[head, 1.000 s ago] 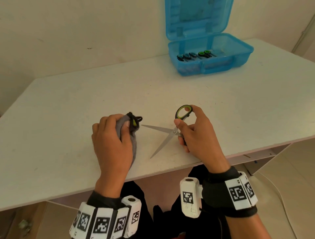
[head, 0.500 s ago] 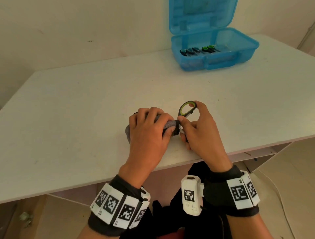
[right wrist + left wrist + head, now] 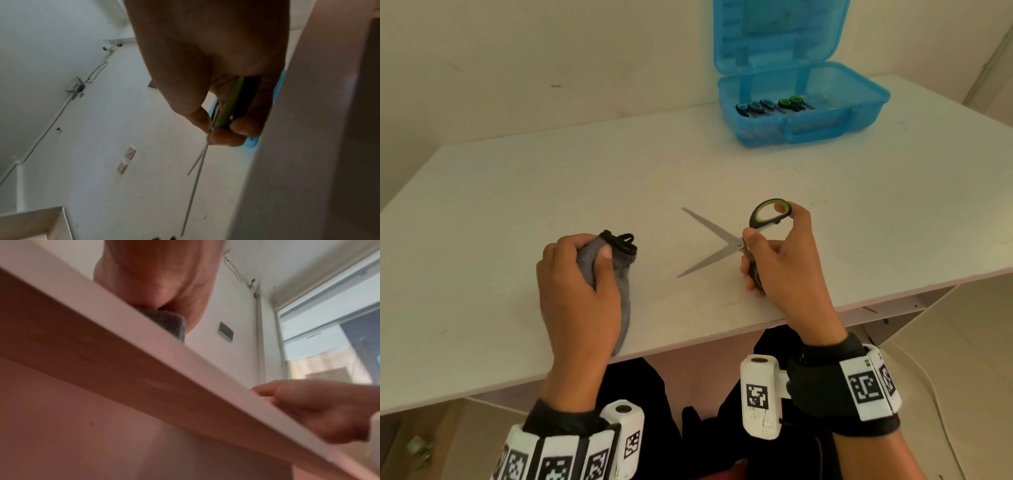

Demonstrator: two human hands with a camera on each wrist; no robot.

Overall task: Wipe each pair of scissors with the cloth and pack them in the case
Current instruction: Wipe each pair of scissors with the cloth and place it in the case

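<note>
The right hand (image 3: pixel 787 263) holds a pair of scissors (image 3: pixel 736 240) above the white table (image 3: pixel 517 212), near its front edge. A finger passes through the upper handle loop, which is black with a green lining; the thumb presses beside the pivot, and the lower handle is enclosed by the curled fingers. The blades are spread wide in a V, both tips pointing toward the person's left. The right wrist view confirms the grip: fingers (image 3: pixel 242 128) wrapped round the black and green handle, two thin blades extending away from the hand.

The left hand (image 3: pixel 575 284) grips a grey cloth (image 3: pixel 619 274), fingers and thumb curled over it; the cloth has a black trimmed edge at its far end and trails back to the table's front edge. Cloth and scissors are apart, with bare table between them. The left wrist view, taken from below the table edge, shows only the heel of the hand and a grey fold of cloth (image 3: pixel 168 322) at the edge.

The case (image 3: pixel 801 102) is translucent blue plastic and stands open at the far right of the table, lid upright against the wall. Inside lie packed scissors (image 3: pixel 774 105) in a row, handles toward the left: some loops black, two lined in green. Their exact count cannot be determined.

Both wrists carry bands (image 3: pixel 866 390) with black and white square markers. One short marking on the right band is too small to read reliably. No brand is legible on the scissors or the case.
</note>
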